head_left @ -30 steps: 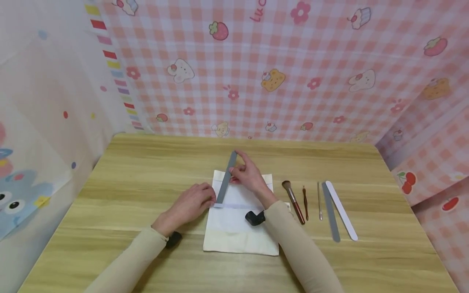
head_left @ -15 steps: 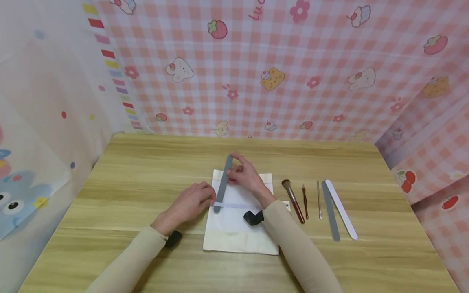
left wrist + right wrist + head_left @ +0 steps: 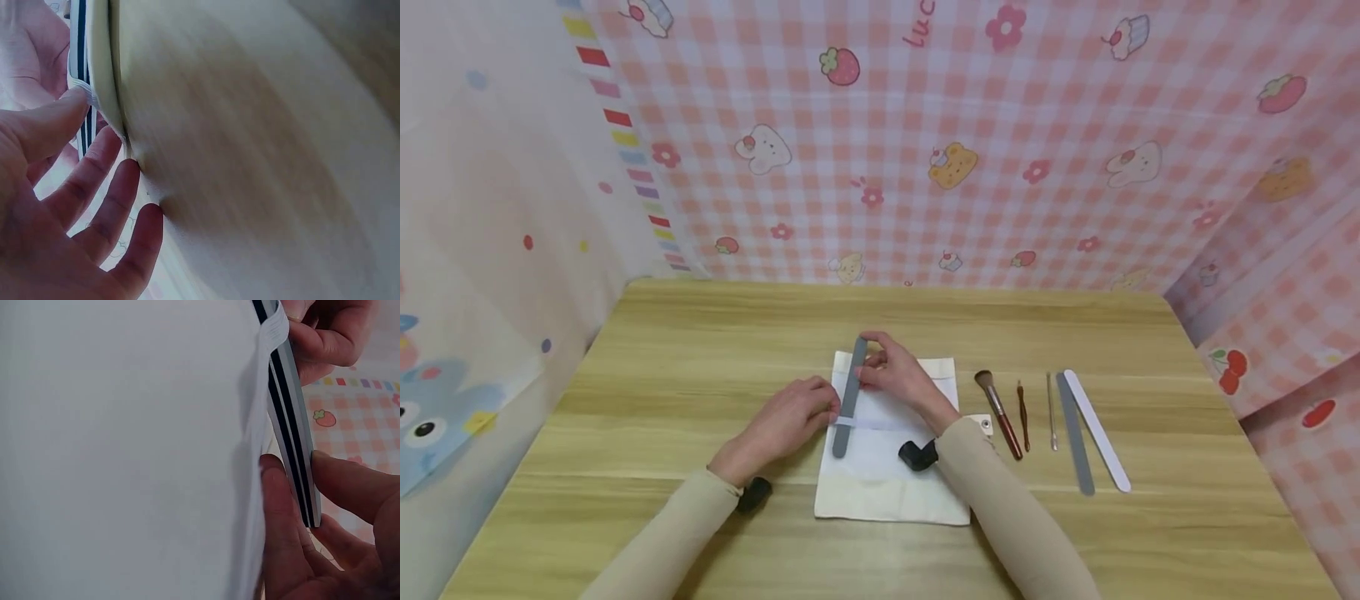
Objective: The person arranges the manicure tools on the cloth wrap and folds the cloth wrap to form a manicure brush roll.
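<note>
A white cloth tool pouch (image 3: 880, 496) lies unfolded on the table, a thin elastic band (image 3: 883, 426) running across it. A grey nail file (image 3: 851, 387) is tucked under the band near the pouch's left edge, its lower end showing below the band. My right hand (image 3: 897, 377) pinches the file's upper part between thumb and fingers; one fingertip sits at its top end. With the thumb on the elastic band (image 3: 82, 90) and fingers at the cloth edge, my left hand (image 3: 793, 417) grips the pouch's left side. Dark and light layers show along the file's (image 3: 294, 419) side.
Right of the pouch lie a makeup brush (image 3: 1000, 417), a slim brown tool (image 3: 1024, 421), a thin metal tool (image 3: 1052, 417), another grey nail file (image 3: 1077, 442) and a white nail file (image 3: 1099, 433). A snap tab (image 3: 986, 425) sticks out from the pouch's right side.
My right hand has moved toward me, sliding the grey nail file down under the elastic band so more of its lower end shows below. My left hand has stayed at the pouch edge.
</note>
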Tool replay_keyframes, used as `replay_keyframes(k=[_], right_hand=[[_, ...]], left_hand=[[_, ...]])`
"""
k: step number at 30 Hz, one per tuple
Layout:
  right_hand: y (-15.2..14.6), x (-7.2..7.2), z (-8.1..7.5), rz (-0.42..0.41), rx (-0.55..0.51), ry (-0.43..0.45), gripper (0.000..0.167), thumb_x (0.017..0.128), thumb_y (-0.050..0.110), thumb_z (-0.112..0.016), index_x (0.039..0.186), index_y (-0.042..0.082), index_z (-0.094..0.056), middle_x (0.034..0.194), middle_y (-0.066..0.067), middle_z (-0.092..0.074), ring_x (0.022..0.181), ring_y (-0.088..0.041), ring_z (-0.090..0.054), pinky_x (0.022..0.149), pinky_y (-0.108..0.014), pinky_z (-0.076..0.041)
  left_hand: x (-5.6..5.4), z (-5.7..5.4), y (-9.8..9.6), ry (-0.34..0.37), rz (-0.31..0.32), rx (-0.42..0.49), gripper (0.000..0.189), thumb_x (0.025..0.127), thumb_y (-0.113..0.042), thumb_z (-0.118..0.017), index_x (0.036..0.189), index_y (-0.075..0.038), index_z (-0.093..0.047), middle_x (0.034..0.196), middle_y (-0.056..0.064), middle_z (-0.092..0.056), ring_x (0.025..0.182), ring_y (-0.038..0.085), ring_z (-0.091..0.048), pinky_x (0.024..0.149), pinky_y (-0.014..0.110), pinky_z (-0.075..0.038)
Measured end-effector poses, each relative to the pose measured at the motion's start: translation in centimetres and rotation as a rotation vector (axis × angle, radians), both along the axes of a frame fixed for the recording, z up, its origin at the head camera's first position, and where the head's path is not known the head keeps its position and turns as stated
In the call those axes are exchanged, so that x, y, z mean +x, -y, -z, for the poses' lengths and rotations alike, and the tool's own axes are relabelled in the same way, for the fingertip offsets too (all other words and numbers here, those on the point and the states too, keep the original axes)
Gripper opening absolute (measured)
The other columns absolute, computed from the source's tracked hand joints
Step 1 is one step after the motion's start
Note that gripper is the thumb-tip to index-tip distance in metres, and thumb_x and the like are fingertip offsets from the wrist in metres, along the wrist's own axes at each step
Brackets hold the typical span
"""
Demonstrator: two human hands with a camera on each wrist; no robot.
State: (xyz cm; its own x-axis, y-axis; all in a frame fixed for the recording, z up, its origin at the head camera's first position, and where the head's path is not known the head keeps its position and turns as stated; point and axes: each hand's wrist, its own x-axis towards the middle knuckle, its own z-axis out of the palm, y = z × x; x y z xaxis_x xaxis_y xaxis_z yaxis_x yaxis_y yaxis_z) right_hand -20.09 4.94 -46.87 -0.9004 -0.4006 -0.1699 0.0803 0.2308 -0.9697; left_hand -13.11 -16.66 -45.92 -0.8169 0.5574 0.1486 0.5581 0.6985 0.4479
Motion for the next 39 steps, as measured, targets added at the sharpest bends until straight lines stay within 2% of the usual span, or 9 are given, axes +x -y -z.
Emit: replay_keyframes(k=[6, 12, 20, 31, 35, 39], right_hand=[[-0.12, 0.19, 0.01, -0.047, 0.023, -0.048, 0.062, 0.097, 0.003, -0.071, 0.153, 0.004, -0.044, 0.111, -0.022, -0.067, 0.090, -0.023, -0.071, 0.085, -0.033, -0.060], [-0.29, 0.49, -0.31, -0.058, 0.135, -0.110, 0.062, 0.095, 0.010, -0.075, 0.150, 0.007, -0.047, 0.107, -0.014, -0.068, 0.090, -0.021, -0.066, 0.081, -0.030, -0.053], [-0.05, 0.68, -0.57, -0.076, 0.216, -0.121, 0.060, 0.094, 0.013, -0.077, 0.147, 0.009, -0.049, 0.108, -0.010, -0.068, 0.092, -0.020, -0.064, 0.080, -0.030, -0.052], [-0.07, 0.70, -0.77, -0.117, 0.205, -0.126, 0.058, 0.092, 0.010, -0.079, 0.143, 0.006, -0.050, 0.107, -0.011, -0.067, 0.091, -0.018, -0.066, 0.079, -0.028, -0.052], [-0.17, 0.61, -0.73, -0.107, 0.205, -0.123, 0.058, 0.092, 0.010, -0.080, 0.142, 0.006, -0.051, 0.107, -0.011, -0.068, 0.091, -0.018, -0.065, 0.080, -0.028, -0.052], [-0.19, 0.47, -0.59, -0.105, 0.210, -0.120, 0.058, 0.091, 0.010, -0.080, 0.141, 0.006, -0.052, 0.107, -0.010, -0.068, 0.091, -0.018, -0.065, 0.081, -0.029, -0.052]], left_hand=[[-0.09, 0.31, -0.07, -0.001, -0.005, 0.001, 0.007, 0.095, -0.008, -0.073, 0.093, -0.013, -0.068, 0.102, 0.004, -0.065, 0.092, 0.024, -0.060, 0.083, 0.045, -0.051], [-0.13, -0.01, -0.06, 0.013, 0.004, -0.005, 0.006, 0.096, -0.007, -0.072, 0.094, -0.012, -0.069, 0.103, 0.004, -0.065, 0.091, 0.023, -0.059, 0.084, 0.045, -0.052], [-0.14, -0.09, -0.11, 0.015, -0.002, 0.002, 0.008, 0.095, -0.006, -0.074, 0.092, -0.012, -0.069, 0.102, 0.005, -0.065, 0.091, 0.024, -0.060, 0.082, 0.045, -0.052], [-0.15, 0.17, -0.05, 0.000, -0.006, 0.012, 0.009, 0.093, -0.006, -0.075, 0.091, -0.012, -0.069, 0.103, 0.005, -0.065, 0.094, 0.026, -0.061, 0.085, 0.048, -0.052], [0.02, 0.18, -0.05, 0.030, -0.018, 0.023, 0.009, 0.094, -0.006, -0.075, 0.094, -0.011, -0.067, 0.103, 0.004, -0.065, 0.094, 0.024, -0.060, 0.087, 0.047, -0.053], [0.79, 0.33, 0.41, 0.040, 0.023, 0.036, 0.013, 0.095, -0.007, -0.075, 0.096, -0.011, -0.063, 0.109, 0.007, -0.065, 0.100, 0.023, -0.062, 0.091, 0.045, -0.054]])
